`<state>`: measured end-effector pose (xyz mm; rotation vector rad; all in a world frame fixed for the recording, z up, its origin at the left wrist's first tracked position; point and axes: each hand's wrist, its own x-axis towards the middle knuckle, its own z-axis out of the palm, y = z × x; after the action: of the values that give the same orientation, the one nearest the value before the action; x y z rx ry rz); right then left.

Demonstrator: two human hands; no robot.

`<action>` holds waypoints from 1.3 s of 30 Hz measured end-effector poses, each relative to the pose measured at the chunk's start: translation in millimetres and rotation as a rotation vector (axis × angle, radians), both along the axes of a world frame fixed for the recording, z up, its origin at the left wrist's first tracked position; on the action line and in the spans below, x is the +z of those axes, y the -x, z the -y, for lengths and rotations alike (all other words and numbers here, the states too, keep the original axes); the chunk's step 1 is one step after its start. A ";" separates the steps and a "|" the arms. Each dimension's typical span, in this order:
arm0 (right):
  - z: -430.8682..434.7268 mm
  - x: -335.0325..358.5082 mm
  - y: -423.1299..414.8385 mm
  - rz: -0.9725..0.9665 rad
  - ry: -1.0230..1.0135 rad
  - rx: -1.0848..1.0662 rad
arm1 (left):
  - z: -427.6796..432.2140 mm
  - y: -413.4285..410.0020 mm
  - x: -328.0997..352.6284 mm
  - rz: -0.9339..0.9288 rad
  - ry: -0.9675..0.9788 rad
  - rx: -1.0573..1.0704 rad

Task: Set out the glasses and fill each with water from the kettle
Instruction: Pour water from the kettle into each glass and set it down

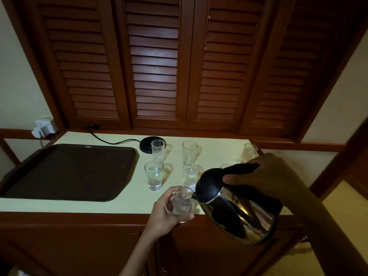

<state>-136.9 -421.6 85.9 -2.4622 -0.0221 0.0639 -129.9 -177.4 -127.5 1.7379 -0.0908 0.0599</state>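
Kettle (237, 204) gripped in right hand (266, 176), glass (183, 200) in left hand (169, 212) fingers at tabletop (119, 204) front edge; we should tip slowly.

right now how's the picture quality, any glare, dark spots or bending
Head view: dim overall, corners darkest. The right hand and its forearm are almost a silhouette. Bright reflections streak the steel kettle. The glasses throw soft shadows on the pale counter. Wide-angle bending splays the louvred doors outward.
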 end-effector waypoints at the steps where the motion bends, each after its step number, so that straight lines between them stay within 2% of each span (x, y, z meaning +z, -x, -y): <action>1: 1.0 -0.5 -0.4 0.006 0.002 0.005 | 0.5 0.2 0.3 0.001 0.001 -0.004; 12: 4.2 -0.9 1.4 0.011 0.045 0.026 | 2.7 0.7 -0.2 0.005 0.000 0.003; 19: 11.1 -7.1 9.4 0.026 -0.024 -0.026 | 3.4 1.9 -0.3 -0.007 0.011 0.003; 27: 33.3 -17.6 32.6 -0.020 -0.372 -0.213 | 8.7 -4.4 20.7 0.011 0.031 0.012; 31: 62.6 -27.6 41.7 0.078 -0.567 -0.298 | 15.8 -21.0 49.0 0.030 0.034 0.021; 39: 86.9 -20.8 40.9 0.133 -0.761 -0.348 | 59.2 -98.8 116.9 0.123 0.058 -0.016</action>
<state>-177.8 -508.5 65.1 -1.6767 0.2744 -0.2218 -31.1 -236.6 -10.6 1.6745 -0.1908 0.1563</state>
